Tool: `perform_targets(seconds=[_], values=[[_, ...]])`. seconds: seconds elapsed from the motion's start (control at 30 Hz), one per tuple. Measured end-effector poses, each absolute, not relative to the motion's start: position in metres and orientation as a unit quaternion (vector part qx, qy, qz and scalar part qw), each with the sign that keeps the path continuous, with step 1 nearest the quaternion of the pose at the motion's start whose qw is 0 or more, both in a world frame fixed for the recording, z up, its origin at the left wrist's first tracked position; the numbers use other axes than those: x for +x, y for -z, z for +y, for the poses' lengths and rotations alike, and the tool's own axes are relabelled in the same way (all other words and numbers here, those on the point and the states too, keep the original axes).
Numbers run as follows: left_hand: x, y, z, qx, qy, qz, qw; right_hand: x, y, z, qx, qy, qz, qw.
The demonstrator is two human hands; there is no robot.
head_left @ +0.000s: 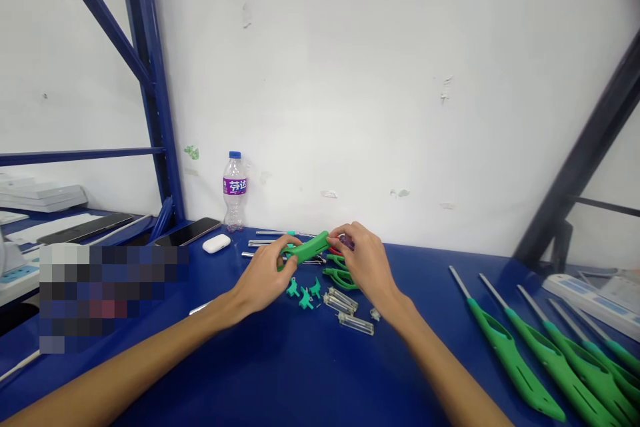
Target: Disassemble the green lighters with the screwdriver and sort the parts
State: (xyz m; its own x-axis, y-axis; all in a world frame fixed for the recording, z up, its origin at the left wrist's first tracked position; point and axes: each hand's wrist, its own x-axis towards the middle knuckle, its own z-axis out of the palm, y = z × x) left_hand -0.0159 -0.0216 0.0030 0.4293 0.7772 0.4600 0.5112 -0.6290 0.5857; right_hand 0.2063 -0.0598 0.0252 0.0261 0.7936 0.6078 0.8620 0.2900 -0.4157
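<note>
A curved green lighter handle [313, 248] is held up over the blue table, tilted with its right end higher. My left hand [264, 277] grips its left end between thumb and fingers. At the other end, the fingertips of my right hand [369, 267] pinch together against the handle. Just below lie several small teal trigger pieces [305, 299] and several clear lighter fuel tanks [356, 323]. More green handle parts [341, 278] rest partly hidden behind my right hand. Thin metal tubes [256, 243] lie behind my left hand. Something red and purple near my right fingers is mostly covered.
Several green long-neck lighters [515, 363] lie in a row at the right, near a white power strip [593, 303]. Toward the back left are a plastic bottle [235, 197], a white earbud case [217, 243] and a phone [189, 232]. Blue shelf posts [155, 93] rise there.
</note>
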Motion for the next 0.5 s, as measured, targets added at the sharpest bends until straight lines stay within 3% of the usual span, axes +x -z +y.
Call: perform_targets(seconds=[0.5], values=[[-0.0147, -0.0049, -0.0181, 0.826, -0.364, 0.389, 0.185, 0.2099, -0.0301, -0.0628, -0.585, 0.070, -0.717, 0.373]])
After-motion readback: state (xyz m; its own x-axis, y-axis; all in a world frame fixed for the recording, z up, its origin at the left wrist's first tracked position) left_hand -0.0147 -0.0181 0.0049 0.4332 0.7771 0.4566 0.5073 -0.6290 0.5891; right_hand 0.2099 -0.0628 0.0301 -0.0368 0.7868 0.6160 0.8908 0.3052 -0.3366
